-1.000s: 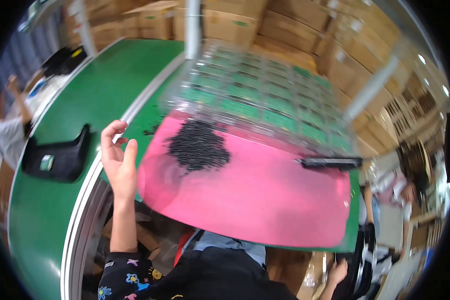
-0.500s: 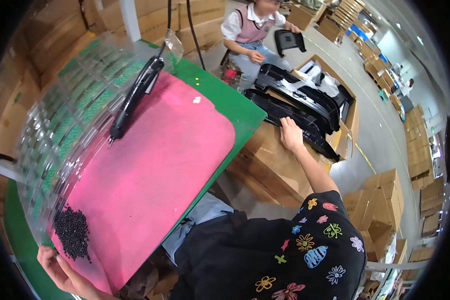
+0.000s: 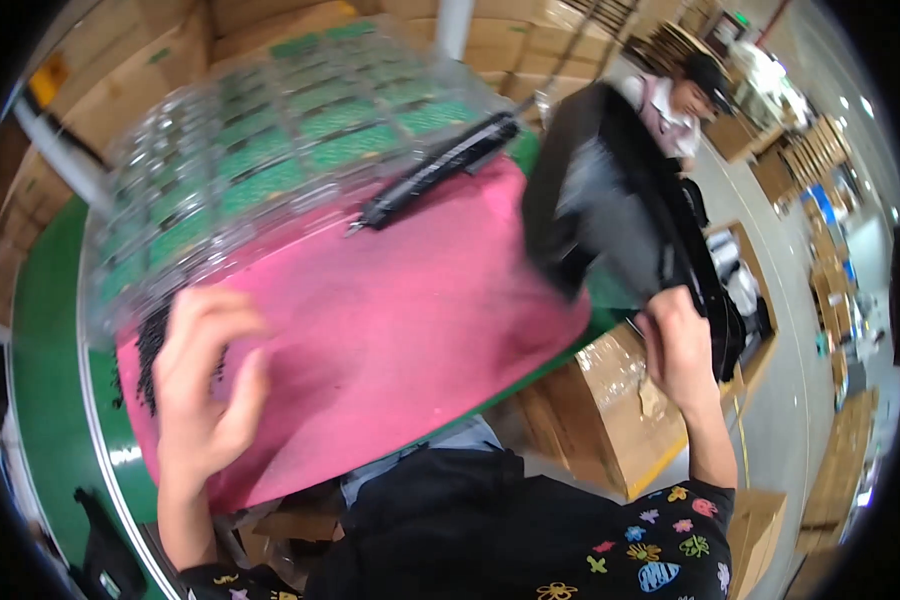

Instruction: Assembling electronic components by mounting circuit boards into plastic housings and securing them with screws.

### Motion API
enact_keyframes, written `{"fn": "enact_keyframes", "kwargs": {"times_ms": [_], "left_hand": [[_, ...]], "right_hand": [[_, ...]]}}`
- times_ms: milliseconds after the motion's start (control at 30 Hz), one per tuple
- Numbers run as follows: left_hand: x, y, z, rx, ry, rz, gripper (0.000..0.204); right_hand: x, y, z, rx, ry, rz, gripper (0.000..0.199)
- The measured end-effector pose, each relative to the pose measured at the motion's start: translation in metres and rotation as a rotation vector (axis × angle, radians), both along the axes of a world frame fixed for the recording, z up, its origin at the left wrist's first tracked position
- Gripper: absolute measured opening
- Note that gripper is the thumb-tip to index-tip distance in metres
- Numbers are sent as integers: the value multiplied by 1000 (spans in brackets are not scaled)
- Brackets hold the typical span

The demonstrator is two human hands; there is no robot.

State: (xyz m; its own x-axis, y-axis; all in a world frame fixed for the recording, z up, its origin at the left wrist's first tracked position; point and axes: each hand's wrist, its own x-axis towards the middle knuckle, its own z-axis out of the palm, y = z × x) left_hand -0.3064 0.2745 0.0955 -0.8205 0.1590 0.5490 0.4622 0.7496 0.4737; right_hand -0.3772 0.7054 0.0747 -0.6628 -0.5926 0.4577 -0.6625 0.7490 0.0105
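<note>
The left hand (image 3: pixel 198 400) is empty, fingers loosely curled and thumb apart; the right hand (image 3: pixel 682 345) grips the lower edge of a black plastic part (image 3: pixel 615 200), which stands up, motion-blurred, just beyond that hand.

Beneath and between the hands lies a pink mat (image 3: pixel 370 350). Just behind the left hand is a loose heap of small black pieces (image 3: pixel 150 345); whether the fingers touch it, I cannot tell. With no rim around it, a brush of that hand could scatter pieces off the mat. The right hand's one-edge hold could let the bulky part twist or slip, and a wide swing might knock the power screwdriver (image 3: pixel 440 170), lying ahead between the hands.

Farther ahead of the left hand, clear compartmented trays (image 3: pixel 198 262) hold green boards (image 3: pixel 345 120); a bump could jolt these. Beyond the right hand, an open carton (image 3: pixel 756 258) holds white wrapping (image 3: pixel 742 295) and dark pieces.
</note>
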Motion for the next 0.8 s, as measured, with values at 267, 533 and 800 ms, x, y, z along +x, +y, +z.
{"fn": "enact_keyframes", "kwargs": {"times_ms": [267, 533, 800], "left_hand": [[-25, -18, -22, 27, -246, 45, 38], [-20, -62, -46, -123, -327, 0, 21], [-10, -52, -43, -161, -350, -96, 30]], "right_hand": [[-7, -153, 6, 517, -282, 799, 26], [-175, -336, 41, -1, -96, 752, 14], [-397, -456, -5, 188, 32, 200, 52]]}}
